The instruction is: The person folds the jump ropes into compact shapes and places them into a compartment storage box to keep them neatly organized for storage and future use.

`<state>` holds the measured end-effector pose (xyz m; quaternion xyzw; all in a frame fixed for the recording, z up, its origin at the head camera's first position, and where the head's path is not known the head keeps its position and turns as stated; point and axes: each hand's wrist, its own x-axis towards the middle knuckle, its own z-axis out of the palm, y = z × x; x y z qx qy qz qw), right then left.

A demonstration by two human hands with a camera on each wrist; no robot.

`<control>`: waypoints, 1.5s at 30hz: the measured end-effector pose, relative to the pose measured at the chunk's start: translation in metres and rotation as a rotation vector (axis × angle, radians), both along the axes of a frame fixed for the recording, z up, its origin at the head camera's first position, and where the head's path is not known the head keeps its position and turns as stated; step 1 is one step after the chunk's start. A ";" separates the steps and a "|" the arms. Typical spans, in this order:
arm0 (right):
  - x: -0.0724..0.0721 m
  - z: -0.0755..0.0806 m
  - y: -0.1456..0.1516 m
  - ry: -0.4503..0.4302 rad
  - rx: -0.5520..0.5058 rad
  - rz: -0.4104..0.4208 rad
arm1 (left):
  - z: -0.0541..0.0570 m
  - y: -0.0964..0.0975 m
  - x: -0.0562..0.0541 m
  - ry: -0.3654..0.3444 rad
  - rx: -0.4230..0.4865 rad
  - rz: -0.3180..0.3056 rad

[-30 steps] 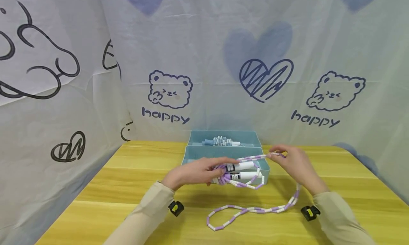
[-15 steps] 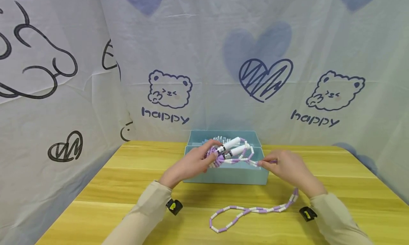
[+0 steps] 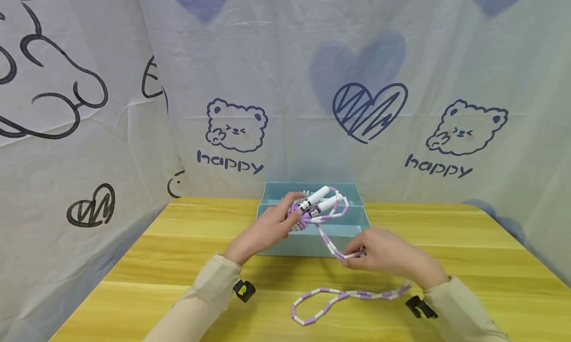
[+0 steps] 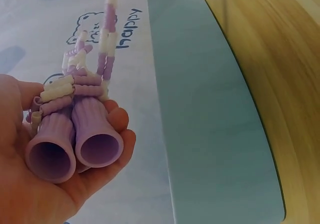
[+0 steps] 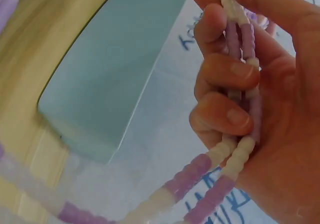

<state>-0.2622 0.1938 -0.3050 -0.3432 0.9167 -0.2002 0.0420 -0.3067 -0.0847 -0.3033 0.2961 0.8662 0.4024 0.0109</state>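
My left hand (image 3: 267, 228) grips the two handles (image 3: 314, 198) of a purple and white beaded jump rope, held over the box. In the left wrist view the handles' purple flared ends (image 4: 52, 156) face the camera, side by side in the palm, with beaded rope (image 4: 75, 89) wound around them. A doubled strand (image 3: 329, 243) runs down from the bundle to my right hand (image 3: 383, 253), in front of the box's right side. Curled fingers (image 5: 225, 71) of that hand hold the doubled strand. The rope's loose loop (image 3: 318, 305) lies on the table below.
A light blue box (image 3: 308, 245) with its lid (image 3: 272, 193) tipped back stands at the table's far edge. Partly hidden behind the handles, another beaded bundle lies in the lid. The wooden table (image 3: 200, 262) meets a printed cloth (image 3: 294, 148) behind and at the left.
My left hand has lifted the handles up and slightly left, tilting them upward. My right hand has moved down and left with the strand, which now hangs lower from the bundle.
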 end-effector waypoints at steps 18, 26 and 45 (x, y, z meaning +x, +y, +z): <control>0.015 0.003 -0.032 -0.116 -0.428 0.164 | -0.008 0.018 0.006 0.080 -0.153 0.003; 0.010 -0.001 -0.033 -0.118 -0.680 0.054 | -0.010 0.022 0.012 -0.003 -0.170 -0.114; 0.007 -0.009 -0.039 -0.090 -0.680 0.083 | -0.020 0.029 0.012 0.162 -0.169 -0.029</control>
